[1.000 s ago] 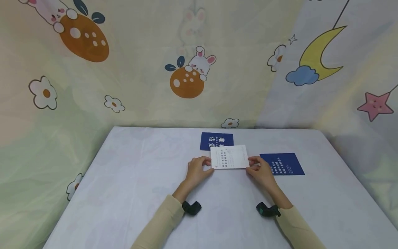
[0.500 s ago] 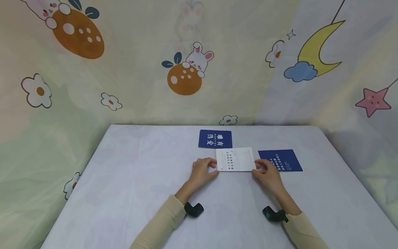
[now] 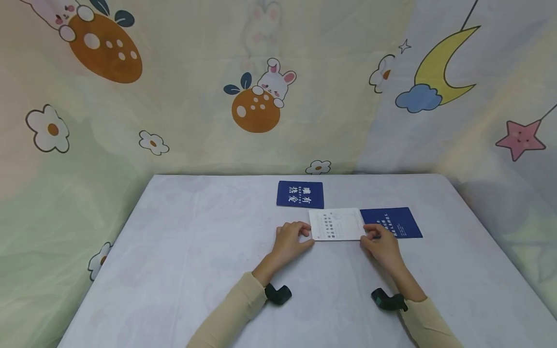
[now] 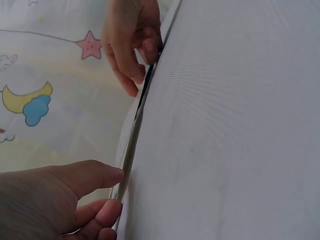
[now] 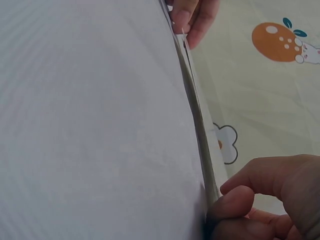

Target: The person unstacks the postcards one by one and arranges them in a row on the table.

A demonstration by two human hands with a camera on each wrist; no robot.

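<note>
A white printed card (image 3: 337,223), or a thin stack of such cards, lies in the middle of the head view between both hands. My left hand (image 3: 292,241) pinches its left edge between thumb and fingers. At the right edge, my right hand (image 3: 383,246) pinches it the same way. Both wrist views show it edge-on, low over the white surface, with the left hand (image 4: 75,200) and the right hand (image 5: 270,197) at its ends. A blue booklet or card (image 3: 402,223) with white lettering sits just to the right, partly hidden by the right hand.
Another blue card or booklet (image 3: 300,194) with white characters lies behind the white card, toward the table's back edge. The table (image 3: 196,241) has a white cover. Behind it hangs a cloth (image 3: 196,87) printed with rabbits, flowers and a moon.
Both hands have moved right with the white card. It has come off the rear blue card, which it partly covered, and now reaches the left edge of the right blue one.
</note>
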